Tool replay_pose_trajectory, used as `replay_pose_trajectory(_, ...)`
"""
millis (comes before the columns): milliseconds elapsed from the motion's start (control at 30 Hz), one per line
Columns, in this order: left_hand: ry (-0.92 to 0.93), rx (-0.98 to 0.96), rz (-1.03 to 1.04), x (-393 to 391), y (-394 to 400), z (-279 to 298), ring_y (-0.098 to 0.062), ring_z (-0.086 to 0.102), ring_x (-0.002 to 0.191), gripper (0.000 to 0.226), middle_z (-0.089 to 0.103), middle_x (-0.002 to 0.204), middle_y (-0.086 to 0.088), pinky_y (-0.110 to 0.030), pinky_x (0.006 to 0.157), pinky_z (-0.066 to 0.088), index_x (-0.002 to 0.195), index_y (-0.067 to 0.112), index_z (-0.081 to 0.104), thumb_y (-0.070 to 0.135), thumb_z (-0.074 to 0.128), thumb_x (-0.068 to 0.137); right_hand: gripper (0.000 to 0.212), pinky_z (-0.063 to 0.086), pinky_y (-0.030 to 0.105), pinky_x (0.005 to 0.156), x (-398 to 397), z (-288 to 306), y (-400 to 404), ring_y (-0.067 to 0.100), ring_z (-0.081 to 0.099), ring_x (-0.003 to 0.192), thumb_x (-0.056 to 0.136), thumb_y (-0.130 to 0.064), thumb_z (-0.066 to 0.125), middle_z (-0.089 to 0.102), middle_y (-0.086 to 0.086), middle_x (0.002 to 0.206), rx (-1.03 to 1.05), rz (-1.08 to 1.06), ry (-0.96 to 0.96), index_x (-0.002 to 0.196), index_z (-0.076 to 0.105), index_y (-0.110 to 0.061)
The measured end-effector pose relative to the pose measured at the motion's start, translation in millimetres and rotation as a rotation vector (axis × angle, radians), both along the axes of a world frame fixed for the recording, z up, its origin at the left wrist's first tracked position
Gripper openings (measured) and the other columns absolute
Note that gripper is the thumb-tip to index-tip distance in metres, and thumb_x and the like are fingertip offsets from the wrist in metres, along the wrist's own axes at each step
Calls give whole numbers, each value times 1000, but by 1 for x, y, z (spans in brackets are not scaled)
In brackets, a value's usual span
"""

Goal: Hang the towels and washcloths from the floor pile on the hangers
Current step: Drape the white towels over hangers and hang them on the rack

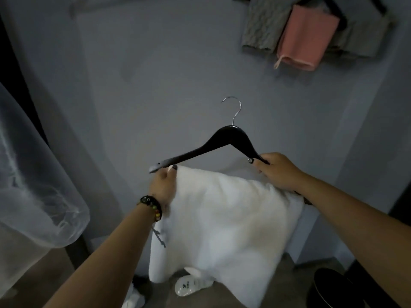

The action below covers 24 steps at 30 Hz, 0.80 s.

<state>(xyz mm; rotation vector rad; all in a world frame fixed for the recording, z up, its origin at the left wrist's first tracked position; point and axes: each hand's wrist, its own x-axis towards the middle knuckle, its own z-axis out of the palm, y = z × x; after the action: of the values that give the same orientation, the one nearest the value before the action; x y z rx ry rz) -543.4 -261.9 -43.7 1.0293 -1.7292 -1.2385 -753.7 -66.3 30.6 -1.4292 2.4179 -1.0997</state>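
Note:
I hold a black wooden hanger [224,141] with a silver hook in front of the grey wall. My left hand [163,185] pinches its left tip together with the top edge of a large white towel [222,223]. My right hand [275,172] grips the hanger's right tip and the towel's other corner. The towel hangs down below the hanger toward the floor. Up at the top right, a pink washcloth [304,38] and grey towels [264,23] hang on hangers from a rail.
A sheer white curtain [33,174] fills the left side. White slippers [191,285] lie on the brown floor below the towel. A dark round object [333,290] sits at the lower right. A white baseboard runs along the wall.

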Motion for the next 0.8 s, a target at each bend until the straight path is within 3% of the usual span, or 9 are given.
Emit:
replay_pose_trajectory(100,28,-173,195,1,2,2,-7,43,58,22,47,69,8,-23,49,32,93,13,47,33,42,100,38,31,25,53,3,11,6,11,41,50,93,-35,55,50,-3,55,-50,-42,-27,65,57,-10)
replay_pose_trajectory(200,16,-250,258,0,-5,3,-9,46,61,22,48,72,8,-25,51,34,100,14,46,35,41,100,45,32,27,54,14,22,0,14,42,53,92,-40,55,50,1,60,-64,-59,9,74,59,1)
replay_pose_trajectory(267,-38,-423,305,1,-16,2,-22,55,77,23,56,87,-2,-33,64,41,106,11,49,32,46,98,51,34,28,57,20,29,-10,16,45,56,89,-45,55,52,3,63,-81,-93,52,78,58,4)
replay_pose_trajectory(333,-70,-719,334,0,-21,2,-31,50,98,23,52,108,-14,-42,86,41,106,6,53,24,58,92,53,35,30,59,25,40,-19,19,46,58,88,-48,54,52,4,64,-88,-118,110,79,58,5)
replay_pose_trajectory(433,-21,-855,208,-6,-16,-2,-26,44,101,26,44,109,-6,-42,91,37,101,10,50,28,63,88,55,34,30,59,33,63,-34,20,46,58,90,-47,54,50,7,64,-104,-144,164,78,59,6)
replay_pose_trajectory(533,57,-393,188,-16,-15,-23,-28,50,105,51,44,115,-4,-46,91,45,111,12,45,54,57,84,54,34,30,58,38,92,-47,20,48,59,91,-46,54,50,6,61,-125,-190,193,77,62,5)
replay_pose_trajectory(633,65,135,234,-29,-16,-42,-35,52,118,76,54,128,-19,-41,101,41,135,-1,40,52,62,85,42,36,29,60,39,118,-60,20,50,60,92,-43,54,50,3,62,-161,-208,159,77,64,-5)
replay_pose_trajectory(700,85,420,231,-35,-18,-47,-34,45,129,92,47,141,-17,-41,108,36,145,1,31,60,61,81,37,37,27,57,40,131,-72,18,49,56,92,-41,53,50,1,62,-174,-222,155,76,61,-8)
replay_pose_trajectory(800,293,860,13,-41,-21,-52,-31,30,141,106,27,156,-9,-49,113,29,151,15,22,82,47,73,36,34,25,49,44,151,-90,14,46,52,92,-41,54,48,0,62,-177,-245,152,70,54,-13)
